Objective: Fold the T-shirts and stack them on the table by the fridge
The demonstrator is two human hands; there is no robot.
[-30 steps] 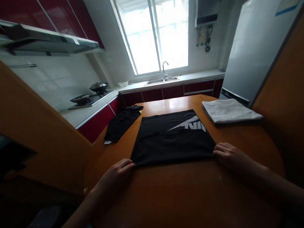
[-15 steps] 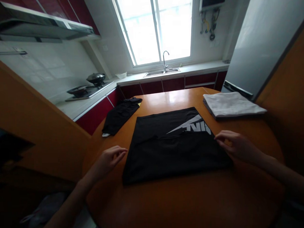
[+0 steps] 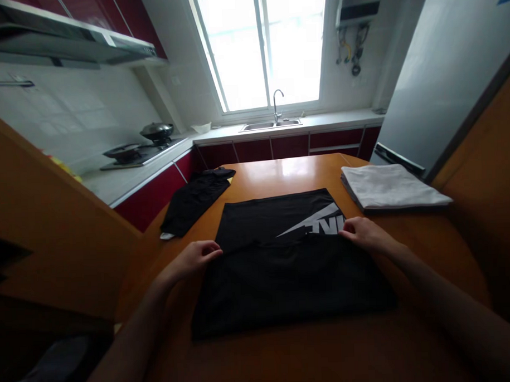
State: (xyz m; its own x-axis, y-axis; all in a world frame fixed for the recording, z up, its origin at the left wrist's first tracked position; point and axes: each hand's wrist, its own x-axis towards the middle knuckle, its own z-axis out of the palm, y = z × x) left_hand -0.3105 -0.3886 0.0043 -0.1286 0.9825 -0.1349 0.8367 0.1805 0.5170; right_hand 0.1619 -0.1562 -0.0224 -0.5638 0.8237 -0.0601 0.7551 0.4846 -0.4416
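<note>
A black T-shirt (image 3: 292, 284) with a large grey printed logo lies on the wooden table, its near part folded over toward the far side. At the left end of the folded layer's far edge, my left hand (image 3: 196, 257) pinches the cloth between thumb and fingers. My right hand (image 3: 365, 233) is closed in a similar pinch at the right end of that edge, beside the printed letters. The fingertips partly hide the cloth they grip.
A stack of folded clothes (image 3: 392, 186), white on top, sits at the table's right. Another dark folded garment (image 3: 196, 198) lies at the far left. The round-ended wooden table (image 3: 287, 168) stands before a counter with a sink (image 3: 259, 126) and a stove holding pans (image 3: 156, 131).
Both hands have moved inward onto the T-shirt's side edges and now grip the folded layer. The view has shifted slightly, so the shirt appears lower and nearer.
</note>
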